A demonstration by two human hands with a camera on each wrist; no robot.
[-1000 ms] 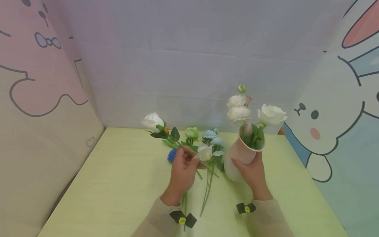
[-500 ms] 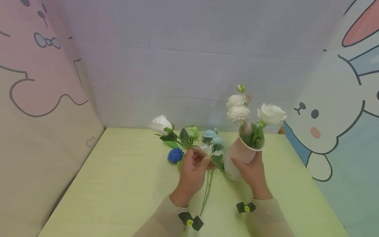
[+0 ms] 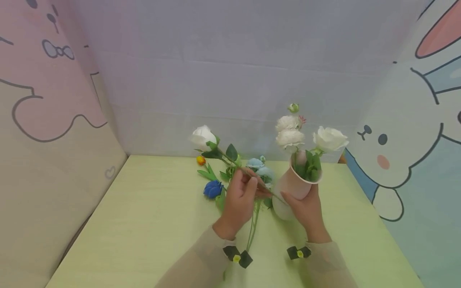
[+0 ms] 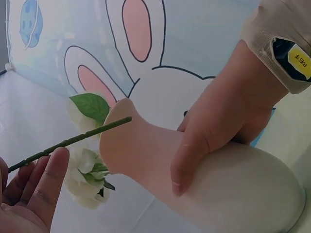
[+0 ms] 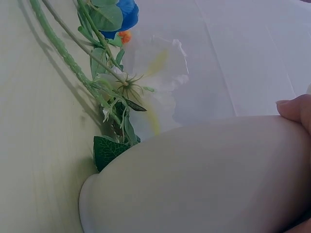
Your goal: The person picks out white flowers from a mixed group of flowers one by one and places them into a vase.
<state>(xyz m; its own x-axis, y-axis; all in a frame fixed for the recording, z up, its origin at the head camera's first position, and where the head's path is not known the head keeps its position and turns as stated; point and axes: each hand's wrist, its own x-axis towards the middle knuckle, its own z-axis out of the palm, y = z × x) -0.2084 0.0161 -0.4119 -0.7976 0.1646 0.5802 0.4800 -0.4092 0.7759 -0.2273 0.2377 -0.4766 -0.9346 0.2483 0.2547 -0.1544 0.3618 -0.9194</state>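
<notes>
My left hand (image 3: 241, 200) pinches the stem (image 4: 87, 135) of a white rose (image 3: 204, 137), whose bloom points to the upper left. The stem's cut end crosses in front of the vase in the head view, near its neck in the left wrist view. My right hand (image 3: 306, 212) grips the pale pink and white vase (image 3: 284, 196) around its side, thumb across the front. Out of the vase's mouth rise cream blooms (image 3: 289, 137), an open white rose (image 3: 330, 138) and green leaves (image 3: 312, 166). The right hand's fingers behind the vase are hidden.
Loose flowers lie on the table (image 3: 151, 224) left of the vase: a blue flower (image 3: 213, 189), an orange bud (image 3: 201, 161) and light blue blooms (image 3: 264, 173). A white flower (image 5: 160, 68) lies close beside the vase. A cloth wall (image 3: 230, 88) stands behind.
My left hand has moved right toward the vase, carrying the white rose along. The orange bud and the blue flower have come into fuller view. My right hand and the vase stay put.
</notes>
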